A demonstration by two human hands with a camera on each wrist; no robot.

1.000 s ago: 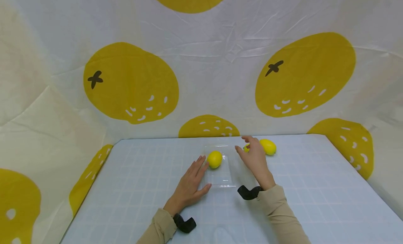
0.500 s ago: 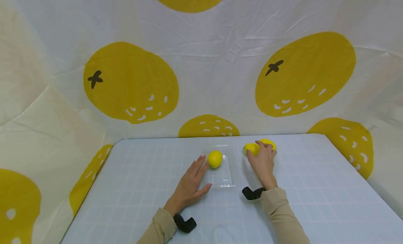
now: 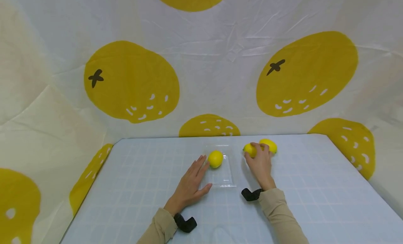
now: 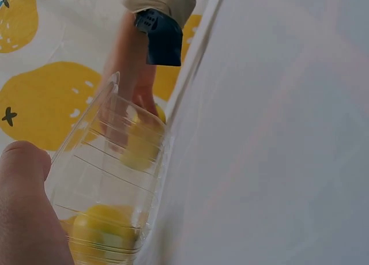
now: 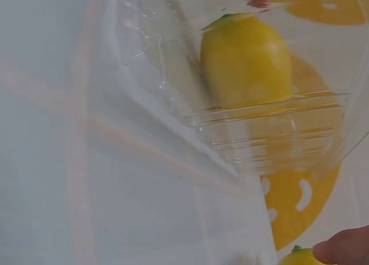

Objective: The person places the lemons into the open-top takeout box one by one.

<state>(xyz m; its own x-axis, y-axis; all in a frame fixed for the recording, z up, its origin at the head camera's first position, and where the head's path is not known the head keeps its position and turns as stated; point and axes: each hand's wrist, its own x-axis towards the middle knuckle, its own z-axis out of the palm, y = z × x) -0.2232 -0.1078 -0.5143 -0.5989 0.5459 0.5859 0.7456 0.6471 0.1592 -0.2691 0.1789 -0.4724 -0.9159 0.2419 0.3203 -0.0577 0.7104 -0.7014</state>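
Observation:
A clear plastic container (image 3: 224,176) stands on the table with one lemon (image 3: 215,159) inside, toward its far left part. My left hand (image 3: 190,184) lies along the container's left side, fingers extended and thumb at the near left corner. To the right of the container, my right hand (image 3: 261,166) grips a second lemon (image 3: 249,149), thumb on the near side and fingers over the top. In the right wrist view the thumb (image 5: 346,248) meets that lemon near its green stem tip. A third lemon (image 3: 269,145) rests just behind the right hand, partly covered by its fingers.
The table (image 3: 141,174) wears a pale blue checked cloth. Behind it hangs a white curtain (image 3: 217,79) printed with large yellow fruits. A black camera mount (image 3: 185,223) sits on the left wrist, another mount (image 3: 251,194) on the right.
My right hand has moved right from beside the container onto the second lemon, and its fingers have closed round it. The left hand and the container have stayed in place.

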